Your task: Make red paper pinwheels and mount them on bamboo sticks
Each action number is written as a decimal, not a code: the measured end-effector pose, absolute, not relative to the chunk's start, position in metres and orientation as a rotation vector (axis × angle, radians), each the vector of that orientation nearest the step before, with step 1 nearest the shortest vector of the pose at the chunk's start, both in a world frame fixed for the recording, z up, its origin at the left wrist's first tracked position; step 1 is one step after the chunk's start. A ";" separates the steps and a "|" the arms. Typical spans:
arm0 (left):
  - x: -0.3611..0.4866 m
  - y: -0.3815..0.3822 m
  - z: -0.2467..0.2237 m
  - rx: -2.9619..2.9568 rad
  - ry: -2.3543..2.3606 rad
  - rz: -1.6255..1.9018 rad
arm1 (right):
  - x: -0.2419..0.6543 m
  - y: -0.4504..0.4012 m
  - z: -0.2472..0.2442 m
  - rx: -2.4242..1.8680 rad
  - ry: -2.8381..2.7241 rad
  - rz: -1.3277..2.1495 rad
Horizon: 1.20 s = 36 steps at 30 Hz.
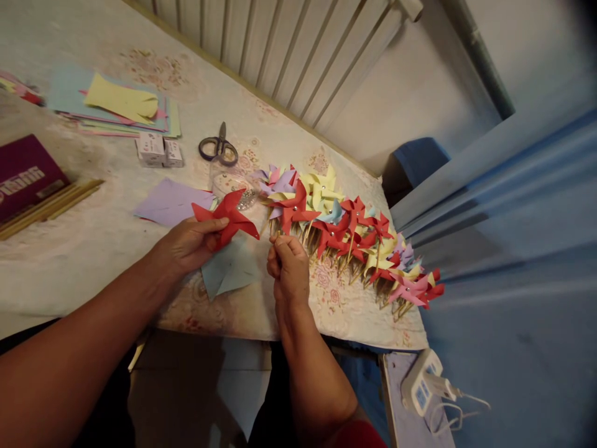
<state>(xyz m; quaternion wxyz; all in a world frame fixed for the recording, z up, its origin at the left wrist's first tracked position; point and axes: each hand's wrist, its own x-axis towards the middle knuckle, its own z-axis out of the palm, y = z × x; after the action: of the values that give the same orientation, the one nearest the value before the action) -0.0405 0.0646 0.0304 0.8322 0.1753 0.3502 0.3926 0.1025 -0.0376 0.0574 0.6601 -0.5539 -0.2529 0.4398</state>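
Note:
My left hand holds a red paper pinwheel between thumb and fingers. To its right, my right hand is closed in a pinch; a small tip shows at the fingertips, too small to identify. Blue paper lies below the red pinwheel, and purple paper lies behind my left hand. A clear dish of small metal pieces sits just beyond the pinwheel. Many finished pinwheels on sticks lie in a row to the right.
Scissors, small white boxes and stacked coloured paper lie farther back. At left are a purple box and wooden sticks. A power strip is at lower right, beside a blue curtain.

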 end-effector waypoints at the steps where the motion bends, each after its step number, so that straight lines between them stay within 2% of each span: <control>1: -0.041 0.064 0.033 0.362 0.749 0.835 | 0.102 -0.038 0.057 -1.256 -0.570 0.993; 14: -0.039 0.060 0.046 0.323 0.806 0.829 | 0.104 -0.036 0.053 -1.273 -0.554 0.961; 36: -0.040 0.062 0.037 0.357 0.775 0.833 | 0.108 -0.037 0.047 -1.274 -0.548 0.922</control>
<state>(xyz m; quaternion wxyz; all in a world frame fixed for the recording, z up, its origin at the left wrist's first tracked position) -0.0400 0.0616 0.0374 0.8275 0.1681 0.3649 0.3922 0.1078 -0.0368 0.0472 0.6731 -0.5658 -0.2432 0.4095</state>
